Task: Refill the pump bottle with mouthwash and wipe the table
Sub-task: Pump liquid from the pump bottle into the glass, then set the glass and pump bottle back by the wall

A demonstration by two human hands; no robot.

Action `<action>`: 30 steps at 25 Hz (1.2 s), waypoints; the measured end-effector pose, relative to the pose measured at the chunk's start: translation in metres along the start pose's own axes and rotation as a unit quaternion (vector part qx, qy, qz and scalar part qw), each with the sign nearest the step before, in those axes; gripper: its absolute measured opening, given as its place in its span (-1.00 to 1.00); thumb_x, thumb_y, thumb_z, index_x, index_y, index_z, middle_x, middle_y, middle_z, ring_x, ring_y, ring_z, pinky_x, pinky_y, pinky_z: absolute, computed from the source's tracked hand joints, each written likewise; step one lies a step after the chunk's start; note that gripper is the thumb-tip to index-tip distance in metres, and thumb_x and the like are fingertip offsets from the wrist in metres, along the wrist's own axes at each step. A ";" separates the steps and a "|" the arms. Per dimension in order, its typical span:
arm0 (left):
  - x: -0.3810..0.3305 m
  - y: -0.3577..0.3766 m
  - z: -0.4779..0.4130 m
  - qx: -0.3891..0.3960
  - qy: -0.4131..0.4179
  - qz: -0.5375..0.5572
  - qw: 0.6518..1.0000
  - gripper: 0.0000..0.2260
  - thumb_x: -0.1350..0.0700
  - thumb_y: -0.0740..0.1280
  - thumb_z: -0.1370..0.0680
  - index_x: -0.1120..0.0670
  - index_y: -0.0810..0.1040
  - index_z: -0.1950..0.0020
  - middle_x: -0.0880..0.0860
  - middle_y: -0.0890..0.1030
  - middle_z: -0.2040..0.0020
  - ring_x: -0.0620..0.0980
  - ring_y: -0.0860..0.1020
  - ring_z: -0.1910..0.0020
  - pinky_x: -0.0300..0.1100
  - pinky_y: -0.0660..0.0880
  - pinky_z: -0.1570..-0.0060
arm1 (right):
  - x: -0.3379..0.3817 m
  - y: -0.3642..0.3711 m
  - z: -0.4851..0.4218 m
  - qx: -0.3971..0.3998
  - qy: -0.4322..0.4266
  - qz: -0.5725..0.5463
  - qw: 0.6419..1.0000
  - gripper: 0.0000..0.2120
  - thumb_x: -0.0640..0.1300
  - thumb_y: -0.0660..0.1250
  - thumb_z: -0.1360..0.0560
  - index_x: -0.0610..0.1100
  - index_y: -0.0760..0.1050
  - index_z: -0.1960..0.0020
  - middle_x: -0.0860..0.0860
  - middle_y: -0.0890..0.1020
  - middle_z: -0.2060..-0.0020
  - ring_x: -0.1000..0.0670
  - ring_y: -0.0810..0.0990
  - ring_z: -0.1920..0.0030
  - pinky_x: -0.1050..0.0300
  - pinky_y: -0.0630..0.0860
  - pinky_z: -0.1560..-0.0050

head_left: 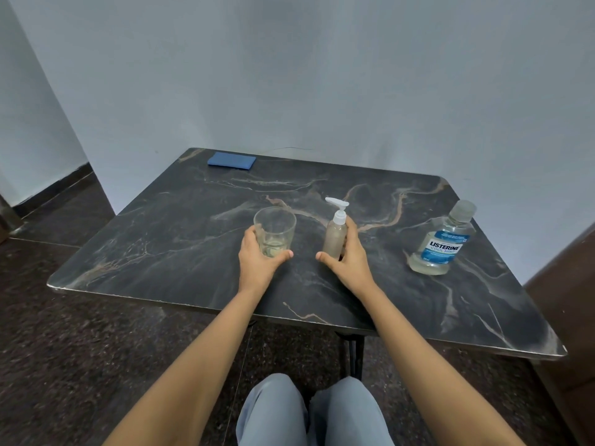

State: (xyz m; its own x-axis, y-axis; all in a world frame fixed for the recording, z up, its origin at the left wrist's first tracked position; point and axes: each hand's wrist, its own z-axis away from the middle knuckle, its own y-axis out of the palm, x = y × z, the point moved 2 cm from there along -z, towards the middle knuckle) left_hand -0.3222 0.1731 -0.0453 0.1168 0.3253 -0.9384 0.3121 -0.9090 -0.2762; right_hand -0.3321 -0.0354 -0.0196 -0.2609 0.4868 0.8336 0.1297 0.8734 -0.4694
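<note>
Pale wall (289,75) — dark speckled floor (80,333)

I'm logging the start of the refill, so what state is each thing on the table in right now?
Pump bottle: upright, pump head on, right hand around it.
Glass: upright on the table, a little liquid at the bottom, left hand around it.
Mouthwash bottle: upright, cap on, untouched, liquid low.
Blue cloth: folded, far left corner, untouched.

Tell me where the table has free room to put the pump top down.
Free: between glass and blue cloth; the near edge of the table; between pump bottle and mouthwash bottle. Crowded: the middle, around both hands.
</note>
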 end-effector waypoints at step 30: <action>0.011 0.124 -0.322 0.014 0.030 -0.045 0.998 -0.36 0.02 0.58 -0.30 0.12 0.42 -0.31 0.14 0.55 -0.23 0.10 0.51 -0.19 -0.21 0.39 -0.09 | -0.083 0.025 -0.327 -0.111 0.095 0.008 0.989 -0.71 -0.24 0.48 -0.37 -0.11 0.43 0.01 -0.01 0.53 0.09 0.01 0.49 0.09 0.24 0.39 0.16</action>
State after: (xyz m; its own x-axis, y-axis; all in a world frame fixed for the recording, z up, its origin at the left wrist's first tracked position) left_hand 0.0217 0.1482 -0.0227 0.1452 0.4201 -0.8958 0.2984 -0.8818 -0.3652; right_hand 0.0059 -0.0495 -0.0055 -0.0761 0.4770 0.8756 0.3458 0.8363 -0.4255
